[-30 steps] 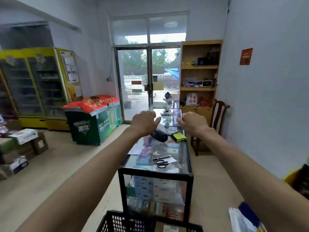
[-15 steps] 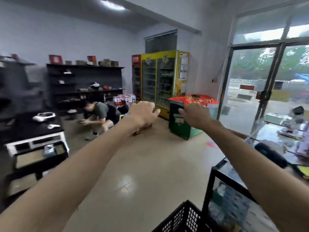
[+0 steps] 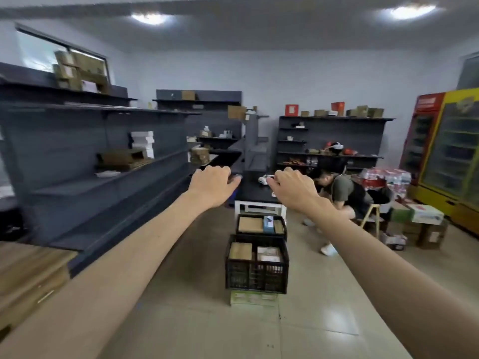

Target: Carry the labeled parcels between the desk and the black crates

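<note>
hands empty, both arms stretched out ahead at chest height. left hand point(image 3: 213, 181) loosely curled, knuckles up, holding nothing; right hand point(image 3: 293, 189) the same, fingers bent down, nothing visible in it. no parcel being carried, so this looks like the walk-over leg between loads, heading to the crates.

two black crates point(image 3: 256, 265) sit in a line on the tiled floor straight ahead, the near one resting on a greenish box point(image 3: 252, 297). near crate holds a brown cardboard parcel point(image 3: 240, 251) on the left and a pale labeled parcel point(image 3: 268, 253) on the right. far crate point(image 3: 261, 225) holds another brown parcel and a blue box point(image 3: 268, 224). just behind the far crate stands a dark-topped bench point(image 3: 256, 190) with a white frame, small white items on it, blurred.

grey shelving point(image 3: 85, 161) runs along the left; a crouching person point(image 3: 344, 193) is right of the bench, near the walking line.

next move, as i judge it: close in on the near crate, bend, get both hands round one parcel and lift it straight up past the crate walls, then carry it to the bench, keeping clear of the crouching person.
</note>
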`<state>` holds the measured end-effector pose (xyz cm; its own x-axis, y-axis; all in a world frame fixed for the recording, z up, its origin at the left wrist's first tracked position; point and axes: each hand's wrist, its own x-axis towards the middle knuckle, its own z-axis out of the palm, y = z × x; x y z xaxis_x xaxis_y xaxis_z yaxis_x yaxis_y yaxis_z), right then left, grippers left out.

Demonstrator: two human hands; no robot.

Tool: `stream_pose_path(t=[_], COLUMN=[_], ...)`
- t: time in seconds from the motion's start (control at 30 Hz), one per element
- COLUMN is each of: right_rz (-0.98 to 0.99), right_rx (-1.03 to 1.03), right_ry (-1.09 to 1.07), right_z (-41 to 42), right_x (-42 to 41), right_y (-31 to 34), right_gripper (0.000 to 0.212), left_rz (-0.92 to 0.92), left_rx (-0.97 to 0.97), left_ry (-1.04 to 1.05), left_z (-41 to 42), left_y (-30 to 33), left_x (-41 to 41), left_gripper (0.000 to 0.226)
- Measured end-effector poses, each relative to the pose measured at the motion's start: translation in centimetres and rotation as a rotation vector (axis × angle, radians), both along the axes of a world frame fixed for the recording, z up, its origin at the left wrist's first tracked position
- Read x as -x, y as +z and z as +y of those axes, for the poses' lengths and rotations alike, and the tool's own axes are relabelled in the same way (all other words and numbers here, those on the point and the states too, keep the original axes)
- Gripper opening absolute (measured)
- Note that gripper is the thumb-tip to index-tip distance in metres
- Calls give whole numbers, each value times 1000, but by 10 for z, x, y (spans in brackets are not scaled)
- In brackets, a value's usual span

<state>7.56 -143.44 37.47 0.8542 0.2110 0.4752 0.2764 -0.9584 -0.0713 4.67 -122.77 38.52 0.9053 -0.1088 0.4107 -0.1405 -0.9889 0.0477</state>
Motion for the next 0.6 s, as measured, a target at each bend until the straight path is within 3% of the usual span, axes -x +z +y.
stream_pose_path(t=[0.33, 0.6], right_rz=[-30, -45], right_rx=[67, 69], right_ry=[520, 885], right_z=[290, 480], right_x=[-44, -53], right_y=[-4, -16], right_gripper=[42, 49], left_rz=[-25, -5], left_rx=[60, 31], left_ry=[477, 855], left_z=[249, 389], left_y=[-11, -22], left_x=[53, 99], left_gripper=[52, 48])
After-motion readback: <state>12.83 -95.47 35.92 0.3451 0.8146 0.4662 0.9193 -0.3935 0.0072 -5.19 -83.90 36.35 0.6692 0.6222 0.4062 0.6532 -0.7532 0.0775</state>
